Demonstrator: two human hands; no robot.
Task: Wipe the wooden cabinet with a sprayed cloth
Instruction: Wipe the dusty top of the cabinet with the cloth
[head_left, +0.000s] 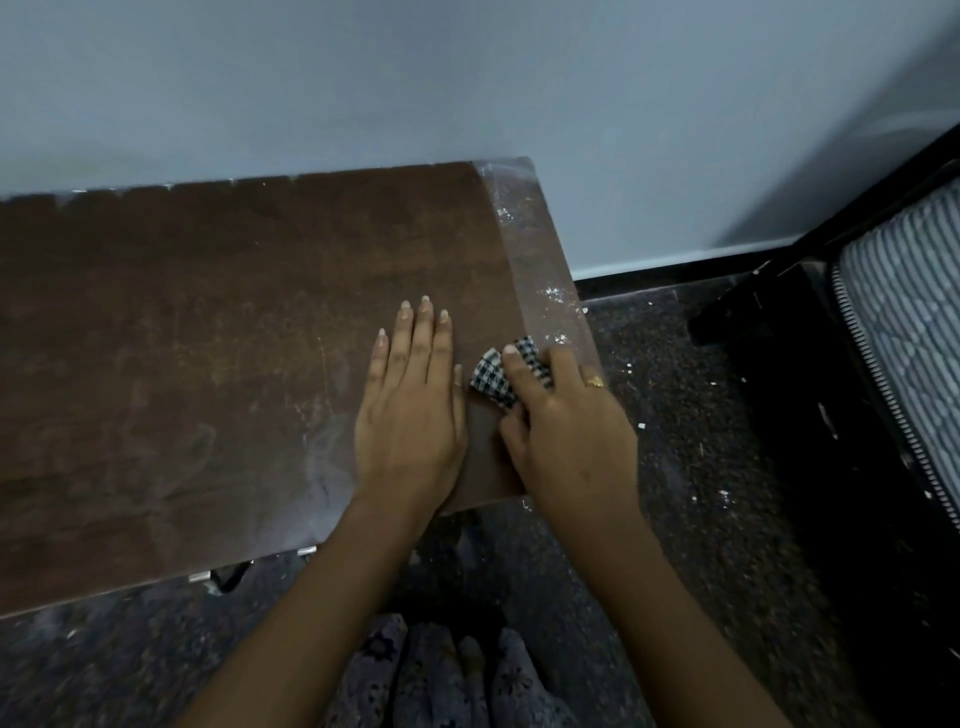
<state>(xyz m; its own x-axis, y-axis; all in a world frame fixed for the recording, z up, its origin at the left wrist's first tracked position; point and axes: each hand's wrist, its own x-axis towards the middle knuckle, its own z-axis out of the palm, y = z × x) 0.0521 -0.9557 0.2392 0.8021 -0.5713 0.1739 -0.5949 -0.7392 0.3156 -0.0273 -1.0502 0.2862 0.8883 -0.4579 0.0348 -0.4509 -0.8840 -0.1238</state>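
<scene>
Right of frame centre, on the dusty brown wooden cabinet top (208, 338), the right hand (566, 431) bunches the black-and-white checked cloth (506, 371) for wiping; the left hand (410, 410) lies spread flat, bracing.

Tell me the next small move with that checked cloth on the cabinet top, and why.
Probably sweep the checked cloth, bunched under the right hand, toward the right edge of the cabinet top. A pale, dusty strip with white flecks runs along that edge, right beside the cloth. The left hand lies flat on the wood, seemingly bracing.
</scene>
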